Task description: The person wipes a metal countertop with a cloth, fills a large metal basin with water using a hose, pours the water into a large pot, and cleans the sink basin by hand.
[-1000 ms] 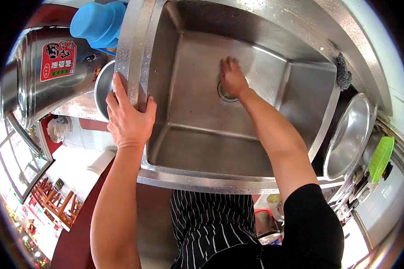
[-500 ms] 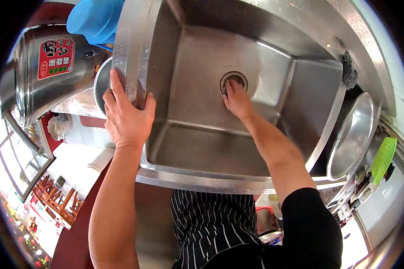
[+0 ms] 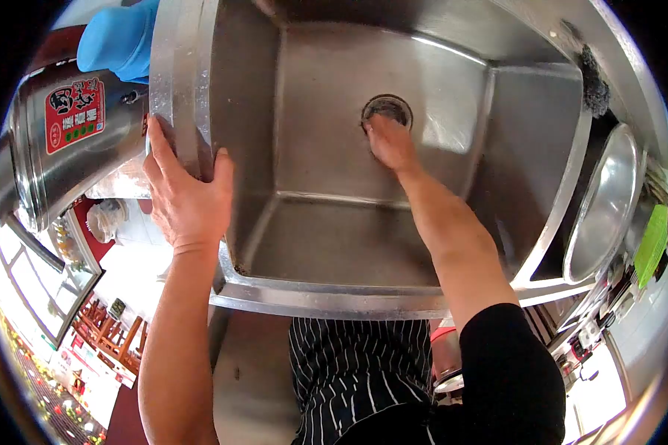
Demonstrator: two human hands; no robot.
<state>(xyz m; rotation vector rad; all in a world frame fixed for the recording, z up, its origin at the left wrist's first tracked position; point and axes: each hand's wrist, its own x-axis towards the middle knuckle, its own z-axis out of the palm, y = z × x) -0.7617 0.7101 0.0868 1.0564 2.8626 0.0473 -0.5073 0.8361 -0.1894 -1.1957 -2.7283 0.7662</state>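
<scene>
A deep stainless steel sink [image 3: 334, 178] lies in front of me. My left hand [image 3: 189, 189] grips its left rim [image 3: 182, 81], with the thumb on the inner side and the fingers over the outer side. Down in the basin, my right hand [image 3: 390, 144] reaches to the round drain [image 3: 410, 111]. Its fingers are bent into the opening, and their tips are hidden. A blurred dark grey mass shows in the drain by the fingers; I cannot make out what it is.
A grey steel wool scrubber [image 3: 594, 81] sits on the right ledge. A metal basin [image 3: 603, 204] and a green basket [image 3: 652, 245] stand at the right. To the left are a steel barrel [image 3: 119, 126] with a red label and a blue plastic container [image 3: 115, 41].
The view has shifted, so the sink's left rim and my left hand appear further left. My right hand stays at the drain, its fingers now bent deeper over the opening.
</scene>
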